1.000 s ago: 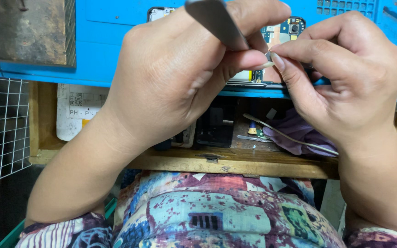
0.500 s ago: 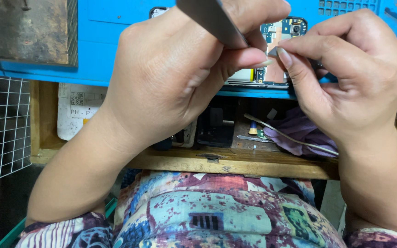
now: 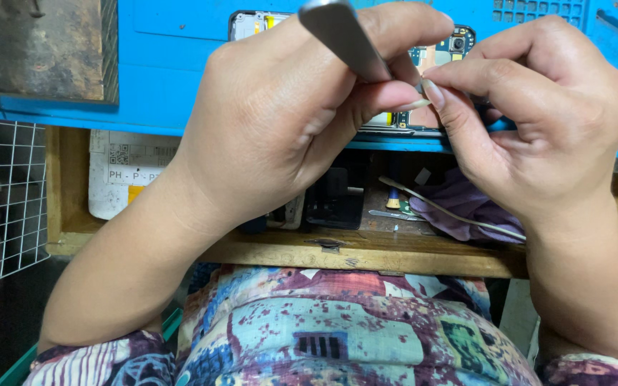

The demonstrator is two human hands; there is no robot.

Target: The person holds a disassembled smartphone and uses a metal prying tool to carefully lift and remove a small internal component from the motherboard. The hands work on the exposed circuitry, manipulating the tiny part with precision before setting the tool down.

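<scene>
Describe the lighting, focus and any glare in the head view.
Head view: soft, even light with no hard shadows; the left hand and right hand are sharp; the metal tweezers show a dull sheen and look slightly soft near the top edge; the open drawer below the blue mat lies in shade.
</scene>
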